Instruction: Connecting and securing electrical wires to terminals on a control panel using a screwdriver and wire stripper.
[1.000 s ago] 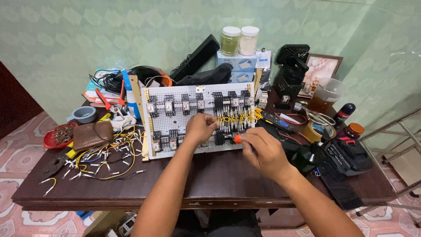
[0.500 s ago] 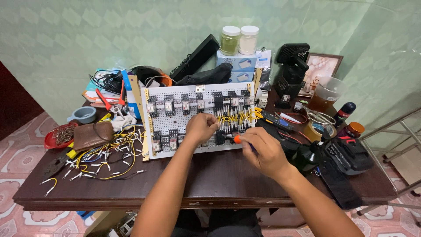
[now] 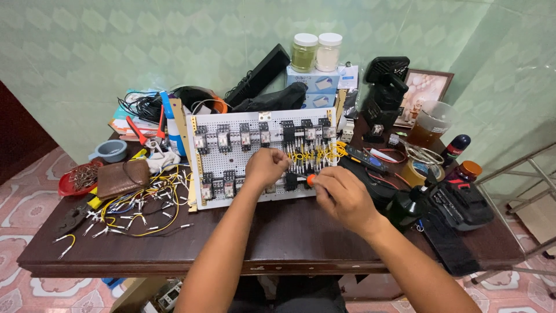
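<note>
A white perforated panel (image 3: 231, 159) with rows of black relay blocks and yellow wires (image 3: 313, 153) leans upright on the dark wooden table (image 3: 278, 237). My left hand (image 3: 265, 167) is closed against the panel's lower middle, pinching something small that I cannot make out. My right hand (image 3: 341, 194) grips a screwdriver with an orange-tipped handle (image 3: 310, 179), its shaft pointing left at a black block near the panel's bottom edge. Both forearms reach in from the bottom of the view.
Loose yellow wire pieces (image 3: 139, 200), a brown wallet (image 3: 123, 177) and a red dish (image 3: 75, 179) lie at the left. Pliers, a blue cup, cables and jars stand behind. A dark bottle (image 3: 408, 208), black tool case (image 3: 463, 203), tape roll and glass crowd the right.
Almost nothing differs. My right hand with the screwdriver has shifted very slightly at the panel's lower edge; my left hand stays in place.
</note>
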